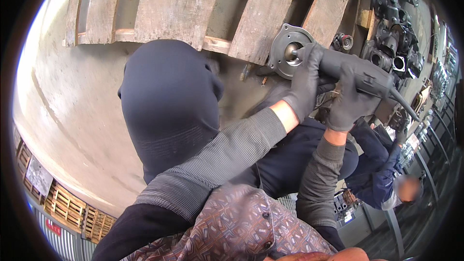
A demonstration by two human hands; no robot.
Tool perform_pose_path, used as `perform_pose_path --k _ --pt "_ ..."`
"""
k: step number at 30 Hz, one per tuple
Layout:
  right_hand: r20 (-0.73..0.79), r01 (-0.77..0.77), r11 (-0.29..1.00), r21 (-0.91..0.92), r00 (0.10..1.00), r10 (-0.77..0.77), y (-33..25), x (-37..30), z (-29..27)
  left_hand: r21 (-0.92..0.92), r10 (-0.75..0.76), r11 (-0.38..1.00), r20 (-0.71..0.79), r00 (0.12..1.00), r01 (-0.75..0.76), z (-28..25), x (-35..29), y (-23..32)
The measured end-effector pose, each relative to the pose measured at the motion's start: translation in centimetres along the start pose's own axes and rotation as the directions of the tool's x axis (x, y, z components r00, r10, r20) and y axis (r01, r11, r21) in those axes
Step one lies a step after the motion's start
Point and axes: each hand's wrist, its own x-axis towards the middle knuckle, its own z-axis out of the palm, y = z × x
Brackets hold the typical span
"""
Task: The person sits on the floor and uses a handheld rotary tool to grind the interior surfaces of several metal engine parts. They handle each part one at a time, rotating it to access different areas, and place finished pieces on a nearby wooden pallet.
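Both my gloved hands are closed around a dark die grinder (378, 81). My left hand (305, 83) grips its front part, close to the tip. Further back, my right hand (352, 100) wraps round the body, and a stiff black cord sleeve (405, 104) leaves the rear end. The grinder's thin tip points into the round opening of a grey metal housing (277, 53), which has a flange with bolt holes. This housing lies at the edge of a wooden pallet (180, 7). My left glove hides part of the housing's right side.
Dark metal castings (392, 34) are heaped at the upper right. A small round part with red on it (343, 42) lies beyond the grinder. Another person (382, 183) in dark blue is low at the right. Wooden pallets (67, 205) stand at the far left.
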Motion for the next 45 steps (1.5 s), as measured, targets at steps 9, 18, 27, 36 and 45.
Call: perform_pose_path --k 9,18,27,36,45 --pt "-0.082 -0.079 0.996 -0.041 0.994 0.075 0.3 -0.1 0.3 0.031 0.026 0.999 0.012 1.0 -0.026 0.1 0.6 -0.5" --pt "-0.098 -0.116 0.988 -0.106 0.989 0.106 0.9 0.4 0.0 0.065 0.026 0.998 0.026 0.999 -0.028 0.7 0.4 -0.2" --pt "-0.152 -0.046 0.997 -0.068 0.988 0.035 1.2 0.8 0.2 0.088 0.05 0.995 -0.011 0.999 -0.049 1.1 1.0 0.0" --pt "-0.119 -0.029 0.991 0.131 0.992 0.045 1.1 0.6 -0.3 0.113 0.064 0.991 0.046 0.997 -0.068 1.2 0.9 -0.3" --pt "-0.115 -0.067 0.989 -0.13 0.992 0.052 1.1 0.7 -1.3 0.111 0.033 0.993 0.062 0.998 -0.04 1.4 0.9 -1.6"
